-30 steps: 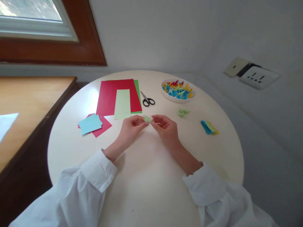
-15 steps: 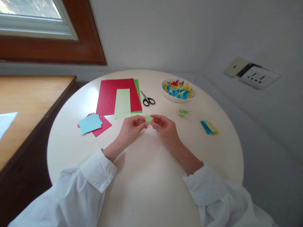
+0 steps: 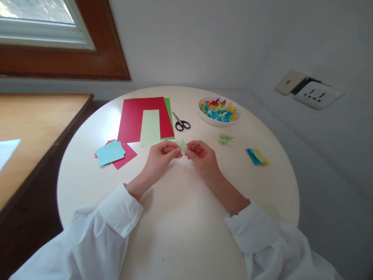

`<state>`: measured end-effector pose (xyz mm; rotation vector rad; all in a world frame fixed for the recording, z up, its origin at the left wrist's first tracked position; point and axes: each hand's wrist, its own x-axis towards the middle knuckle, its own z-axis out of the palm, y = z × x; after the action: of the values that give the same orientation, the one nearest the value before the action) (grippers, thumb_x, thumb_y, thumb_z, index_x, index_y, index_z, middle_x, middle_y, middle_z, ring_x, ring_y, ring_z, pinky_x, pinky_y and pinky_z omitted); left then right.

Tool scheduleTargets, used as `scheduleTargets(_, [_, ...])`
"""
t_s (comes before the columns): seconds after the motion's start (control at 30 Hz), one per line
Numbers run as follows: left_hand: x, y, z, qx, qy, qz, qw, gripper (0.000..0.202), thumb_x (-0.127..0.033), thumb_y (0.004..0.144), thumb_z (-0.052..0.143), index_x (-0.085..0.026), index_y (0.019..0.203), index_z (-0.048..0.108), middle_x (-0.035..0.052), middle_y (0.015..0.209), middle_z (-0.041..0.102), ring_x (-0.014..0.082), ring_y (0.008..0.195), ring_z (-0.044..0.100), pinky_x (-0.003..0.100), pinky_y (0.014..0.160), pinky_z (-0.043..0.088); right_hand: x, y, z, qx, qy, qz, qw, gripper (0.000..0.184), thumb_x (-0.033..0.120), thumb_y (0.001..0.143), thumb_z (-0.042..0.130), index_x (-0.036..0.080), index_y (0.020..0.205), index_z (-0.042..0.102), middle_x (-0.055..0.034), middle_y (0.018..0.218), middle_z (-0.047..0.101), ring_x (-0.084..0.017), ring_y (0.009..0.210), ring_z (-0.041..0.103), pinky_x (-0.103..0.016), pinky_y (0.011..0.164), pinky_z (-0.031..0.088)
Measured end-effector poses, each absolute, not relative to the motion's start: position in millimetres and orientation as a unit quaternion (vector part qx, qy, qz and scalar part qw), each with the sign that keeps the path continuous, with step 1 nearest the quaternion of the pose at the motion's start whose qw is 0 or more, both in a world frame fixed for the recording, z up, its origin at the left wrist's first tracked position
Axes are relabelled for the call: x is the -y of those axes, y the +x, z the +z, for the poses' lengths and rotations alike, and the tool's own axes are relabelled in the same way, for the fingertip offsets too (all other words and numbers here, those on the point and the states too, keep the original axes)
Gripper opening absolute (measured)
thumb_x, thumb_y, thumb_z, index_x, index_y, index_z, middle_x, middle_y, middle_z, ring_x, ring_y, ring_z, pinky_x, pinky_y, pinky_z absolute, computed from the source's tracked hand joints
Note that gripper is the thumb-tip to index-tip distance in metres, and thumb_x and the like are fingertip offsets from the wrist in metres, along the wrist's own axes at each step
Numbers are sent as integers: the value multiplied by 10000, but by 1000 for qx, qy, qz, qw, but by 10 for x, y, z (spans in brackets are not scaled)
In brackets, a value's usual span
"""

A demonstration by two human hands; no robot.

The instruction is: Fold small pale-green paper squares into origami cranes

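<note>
Indoors, round white table (image 3: pixel 186 217) near brown window frame (image 3: pixel 106 50); left hand (image 3: pixel 159 156) and right hand (image 3: pixel 204 157) tight on folded green paper (image 3: pixel 183 146).

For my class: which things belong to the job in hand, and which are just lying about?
Probably the job:
pale green folded paper, between left hand and right hand
green paper cranes
multicoloured paper cranes in white dish

Apparently lying about:
scissors
large red sheet
light blue sheets
blue-and-yellow slips
white sheet on wooden desk

Our left hand (image 3: pixel 160 154) and right hand (image 3: pixel 204 158) pinch paper (image 3: pixel 183 145) near the scissors (image 3: pixel 179 121). Right of the scissors sits a dish (image 3: pixel 218 124).
</note>
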<state>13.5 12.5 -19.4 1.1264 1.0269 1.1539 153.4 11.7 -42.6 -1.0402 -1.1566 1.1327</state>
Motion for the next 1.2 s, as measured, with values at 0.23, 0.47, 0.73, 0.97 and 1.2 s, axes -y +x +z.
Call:
scheduleTargets(0.23, [-131, 115, -196, -468, 542, 480, 507, 119, -245, 671, 656, -147, 689, 592, -6, 664, 599, 123, 634, 592, 258, 623, 462, -100, 1518, -445, 522, -448, 444, 574, 187, 269, 631, 686, 190, 776, 599, 2, 730, 629, -123, 678, 598, -270, 662, 500])
scheduleTargets(0.47, [-121, 128, -203, -456, 570, 491, 476, 100, -246, 684, 644, -156, 680, 602, 7, 690, 615, 131, 667, 580, 254, 640, 456, -98, 1510, -448, 512, -452, 450, 576, 215, 288, 618, 711, 191, 766, 588, -9, 753, 650, -139, 703, 629, -294, 706, 527])
scheduleTargets(0.73, [-114, 129, -195, -437, 579, 489, 485, 101, -254, 692, 642, -154, 691, 625, 25, 717, 643, 151, 710, 604, 266, 671, 468, -88, 1489, -422, 509, -421, 449, 602, 223, 280, 622, 711, 206, 713, 521, 35, 666, 602, -130, 667, 628, -291, 693, 543])
scheduleTargets(0.97, [-131, 134, -215, -430, 564, 499, 498, 95, -229, 661, 660, -151, 698, 620, 22, 721, 644, 148, 699, 612, 267, 677, 482, -75, 1492, -417, 537, -435, 436, 576, 191, 360, 690, 653, 195, 771, 602, -11, 738, 671, -152, 693, 648, -308, 663, 552])
scheduleTargets(1.2, [-144, 127, -287, -415, 603, 500, 463, 56, -213, 683, 634, -160, 698, 619, 22, 700, 634, 136, 676, 590, 259, 664, 467, -72, 1493, -421, 537, -438, 457, 558, 281, 396, 632, 717, 181, 786, 624, -35, 777, 703, -169, 751, 670, -333, 741, 552])
